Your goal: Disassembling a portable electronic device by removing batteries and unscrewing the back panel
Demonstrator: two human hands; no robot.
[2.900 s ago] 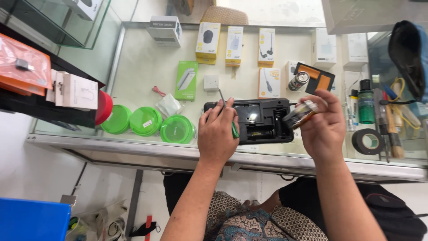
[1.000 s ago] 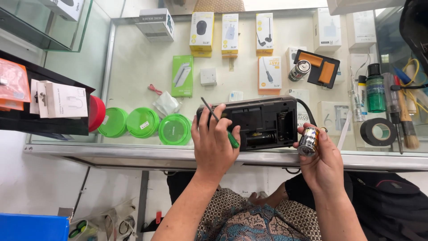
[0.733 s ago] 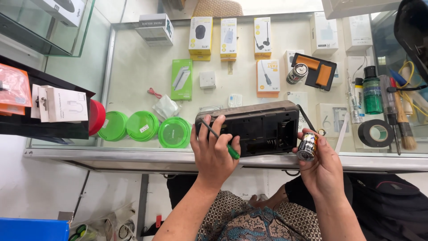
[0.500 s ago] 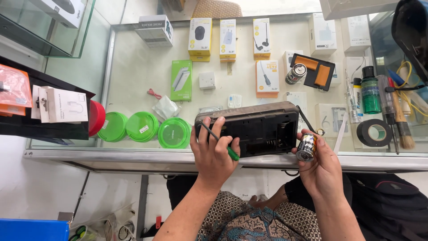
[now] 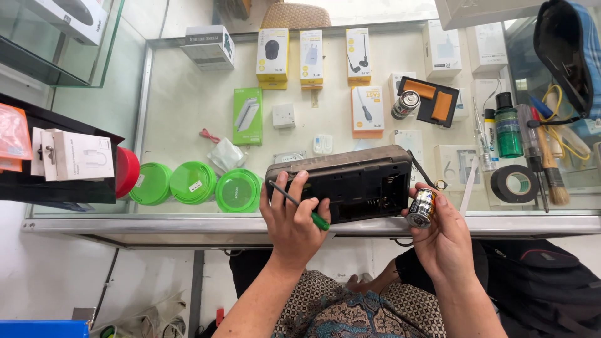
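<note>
- The three green lids [image 5: 194, 183] sit near the worktop's [image 5: 188, 119] front edge, close to the left elbow; a nudge could knock them off.
- The left hand [image 5: 293, 219] is closed on a green-handled screwdriver [image 5: 299, 205] and props the black device [image 5: 341, 183] at the worktop's front; it may tip.
- The right hand [image 5: 441, 228] pinches a battery [image 5: 422, 208] beside the open compartment; a loose pinch could drop it.
- Tape roll [image 5: 513, 183] and brush [image 5: 549, 169] crowd the right.

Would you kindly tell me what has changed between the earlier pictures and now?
The black rectangular device was tipped up from lying flat onto its edge, open compartment towards the person. The right hand drew the silver cylindrical battery down from the device's top right corner to beside its right end. The left hand still grips the device and the green-handled screwdriver.
</note>
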